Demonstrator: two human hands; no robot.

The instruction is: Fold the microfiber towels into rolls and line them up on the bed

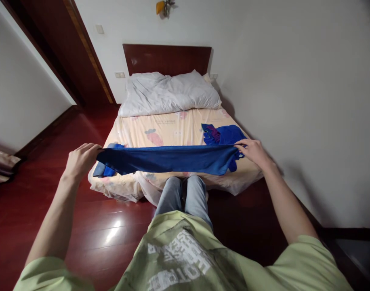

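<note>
A dark blue cloth [169,159], perhaps a towel, is stretched out lengthwise in the air between my two hands, above the near end of the bed. My left hand [83,159] pinches its left end, and my right hand [252,151] pinches its right upper corner. The lower edge hangs loose and sags slightly. Behind the left end, partly hidden, lie folded grey and blue cloths [104,169] on the bed. A crumpled heap of blue cloth [229,133] with a purple part lies behind my right hand, its near side covered by the stretched cloth.
The bed [136,129] has a yellow patterned sheet and a white rumpled quilt [169,95] near the wooden headboard [167,58]. A white wall [309,101] runs along the right. Dark red floor [51,194] lies to the left, with a door [57,48] at the back.
</note>
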